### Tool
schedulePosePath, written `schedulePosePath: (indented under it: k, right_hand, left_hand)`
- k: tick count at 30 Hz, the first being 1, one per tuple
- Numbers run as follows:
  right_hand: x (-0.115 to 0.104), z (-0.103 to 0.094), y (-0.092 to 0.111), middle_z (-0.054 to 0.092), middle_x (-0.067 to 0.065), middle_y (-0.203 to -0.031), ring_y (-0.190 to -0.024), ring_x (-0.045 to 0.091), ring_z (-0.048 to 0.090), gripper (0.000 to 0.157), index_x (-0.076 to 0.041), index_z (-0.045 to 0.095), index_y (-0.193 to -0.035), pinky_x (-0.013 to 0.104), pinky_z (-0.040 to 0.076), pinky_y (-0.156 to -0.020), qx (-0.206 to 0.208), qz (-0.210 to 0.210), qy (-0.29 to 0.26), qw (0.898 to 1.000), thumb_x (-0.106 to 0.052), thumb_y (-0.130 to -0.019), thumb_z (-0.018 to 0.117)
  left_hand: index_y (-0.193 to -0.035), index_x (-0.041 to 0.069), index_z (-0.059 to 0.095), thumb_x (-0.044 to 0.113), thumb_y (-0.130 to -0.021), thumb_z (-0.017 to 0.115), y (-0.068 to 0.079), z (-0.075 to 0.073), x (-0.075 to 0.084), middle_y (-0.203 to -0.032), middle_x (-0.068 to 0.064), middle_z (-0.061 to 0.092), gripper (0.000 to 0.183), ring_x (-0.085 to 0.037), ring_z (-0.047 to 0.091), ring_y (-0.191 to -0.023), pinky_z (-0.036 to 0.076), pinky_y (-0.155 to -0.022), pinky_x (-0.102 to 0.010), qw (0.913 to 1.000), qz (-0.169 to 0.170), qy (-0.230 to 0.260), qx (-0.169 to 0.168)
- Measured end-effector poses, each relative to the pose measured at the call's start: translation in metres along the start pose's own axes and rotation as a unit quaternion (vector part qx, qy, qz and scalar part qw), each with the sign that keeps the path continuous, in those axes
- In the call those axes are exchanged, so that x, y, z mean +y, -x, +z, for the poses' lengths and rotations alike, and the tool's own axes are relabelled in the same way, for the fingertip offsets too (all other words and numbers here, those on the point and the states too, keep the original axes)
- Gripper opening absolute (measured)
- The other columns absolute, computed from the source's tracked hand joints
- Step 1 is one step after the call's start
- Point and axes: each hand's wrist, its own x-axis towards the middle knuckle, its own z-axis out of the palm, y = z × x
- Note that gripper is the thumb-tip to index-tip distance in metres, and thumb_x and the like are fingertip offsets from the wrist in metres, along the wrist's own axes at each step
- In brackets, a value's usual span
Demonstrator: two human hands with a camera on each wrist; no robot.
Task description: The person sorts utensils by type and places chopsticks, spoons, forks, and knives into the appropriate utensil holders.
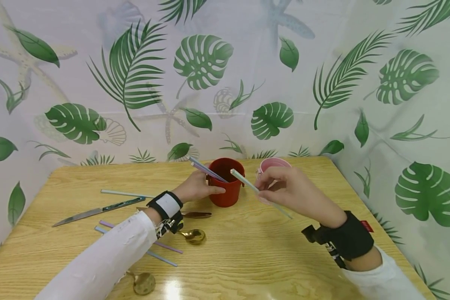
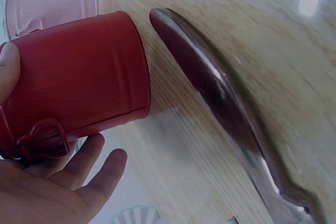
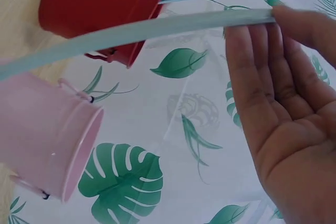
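My left hand (image 1: 196, 186) grips the rim of a small red bucket (image 1: 226, 196), thumb on the near side. The fingers reach past its heart-shaped handle loop (image 2: 44, 137) in the left wrist view. Purple and blue straws (image 1: 207, 170) lean inside the bucket, their ends sticking out to the left. With thumb and fingertips, my right hand (image 1: 294, 189) pinches a pale green straw (image 3: 157, 29). The straw slants in the air, its upper end near the red bucket's right rim. Behind that hand stands a pink bucket (image 3: 50, 135), partly hidden in the head view.
On the wooden table (image 1: 247, 258), a knife (image 1: 84, 215) lies at left beside a pale straw (image 1: 121, 193). A shiny brownish utensil (image 1: 196, 215), a gold spoon (image 1: 195, 236), another spoon (image 1: 144, 284), a purple straw (image 1: 168, 247) and a blue straw (image 1: 161, 258) lie around the left forearm. Leaf-printed cloth (image 1: 225, 96) stands behind.
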Motion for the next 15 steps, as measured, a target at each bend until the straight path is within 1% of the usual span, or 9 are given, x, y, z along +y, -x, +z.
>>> schedulePosePath:
  k: [2, 5, 9, 12, 15]
  right_hand:
    - [-0.003, 0.000, -0.002, 0.065, 0.006, -0.092, -0.082, 0.014, 0.065, 0.017, -0.007, 0.071, -0.090, 0.031, 0.062, -0.073, 0.016, -0.009, -0.015, 1.000, 0.003, -0.079, 0.078]
    - [-0.008, 0.000, -0.007, 0.068, 0.005, -0.092, -0.083, 0.013, 0.065, 0.015, -0.008, 0.072, -0.093, 0.030, 0.061, -0.075, 0.041, -0.015, -0.015, 0.999, 0.002, -0.081, 0.076]
    - [-0.016, 0.002, -0.015, 0.072, 0.003, -0.093, -0.082, 0.010, 0.067, 0.014, -0.010, 0.072, -0.097, 0.023, 0.060, -0.076, 0.071, -0.018, -0.003, 0.997, -0.005, -0.084, 0.075]
    - [-0.021, 0.003, -0.020, 0.073, 0.005, -0.093, -0.082, 0.011, 0.068, 0.015, -0.007, 0.072, -0.097, 0.018, 0.059, -0.076, 0.102, -0.031, -0.015, 0.994, -0.004, -0.084, 0.075]
    - [-0.027, 0.005, -0.025, 0.072, 0.009, -0.093, -0.082, 0.016, 0.069, 0.016, -0.003, 0.071, -0.097, 0.016, 0.059, -0.077, 0.137, -0.052, -0.040, 0.988, 0.001, -0.082, 0.075]
  left_hand:
    - [-0.141, 0.008, 0.046, 0.010, -0.081, 0.079, 0.000, 0.000, 0.000, -0.140, -0.014, 0.054, 0.069, -0.032, 0.046, -0.128, 0.039, -0.108, -0.057, 1.0000, -0.004, -0.004, -0.001]
    - [-0.141, 0.009, 0.046, 0.011, -0.081, 0.079, -0.001, 0.000, -0.002, -0.139, -0.013, 0.055, 0.069, -0.030, 0.047, -0.127, 0.039, -0.108, -0.055, 0.9999, -0.003, -0.010, -0.001]
    - [-0.141, 0.008, 0.047, 0.011, -0.081, 0.079, -0.001, -0.001, -0.003, -0.138, -0.014, 0.055, 0.068, -0.030, 0.048, -0.126, 0.040, -0.107, -0.055, 0.9999, 0.004, -0.011, 0.001]
    - [-0.141, 0.008, 0.047, 0.012, -0.081, 0.079, -0.001, 0.000, -0.002, -0.139, -0.014, 0.055, 0.068, -0.030, 0.048, -0.126, 0.040, -0.107, -0.055, 0.9999, 0.000, -0.010, 0.002]
    - [-0.141, 0.008, 0.047, 0.012, -0.081, 0.080, -0.001, 0.000, -0.002, -0.139, -0.013, 0.055, 0.068, -0.030, 0.048, -0.126, 0.040, -0.107, -0.055, 0.9999, -0.004, -0.011, 0.001]
